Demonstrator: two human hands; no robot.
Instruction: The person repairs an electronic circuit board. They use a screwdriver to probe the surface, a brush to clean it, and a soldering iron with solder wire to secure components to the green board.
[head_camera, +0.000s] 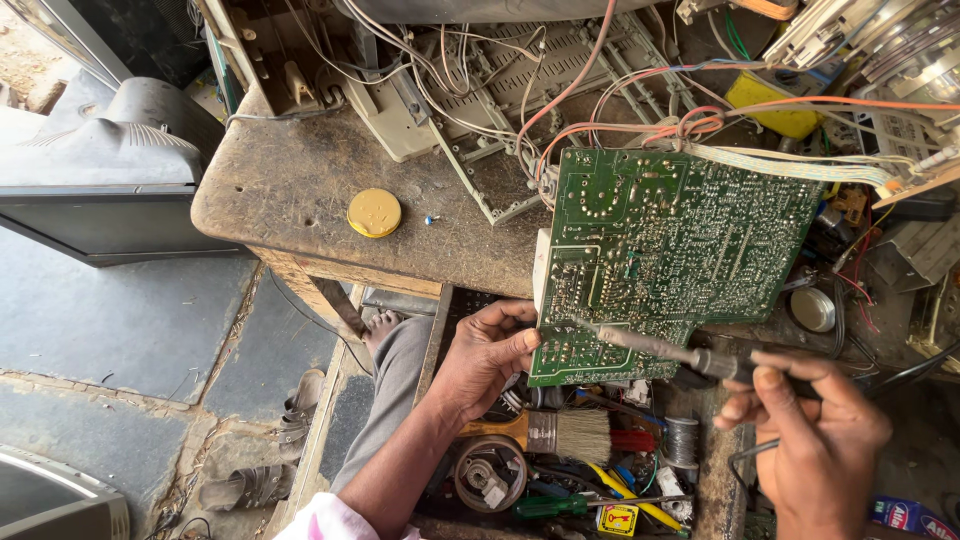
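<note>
the green circuit board (665, 255) is lying solder side up at the near edge of the bench (290, 190), its near left corner overhanging the edge above an open drawer of tools (560, 470). the left hand (487, 352) is pinching that overhanging corner, thumb on top and fingers curled beneath, so its grip is closed on the board. the right hand (815, 440) is closing its grip on the dark handle of a soldering iron (680, 352), held like a pen, and the iron's metal tip is resting on or just above the solder joints near the board's near left edge; which of the two cannot be told.

to do this step well, the person is likely needing to keep the board steady with the left hand, lay the tip flat against a single joint, and avoid bridging the close-packed pads around it. the thumb is sitting near the tip, so heat is a risk there.

a bundle of coloured wires (640, 125) is running from the board's far edge into an opened plastic chassis (480, 90) at the far side of the bench. a round yellow tin lid (374, 212) is lying toward the bench's left edge, well apart from the board. a brush (560, 436) with a wooden handle is lying in the drawer.
</note>
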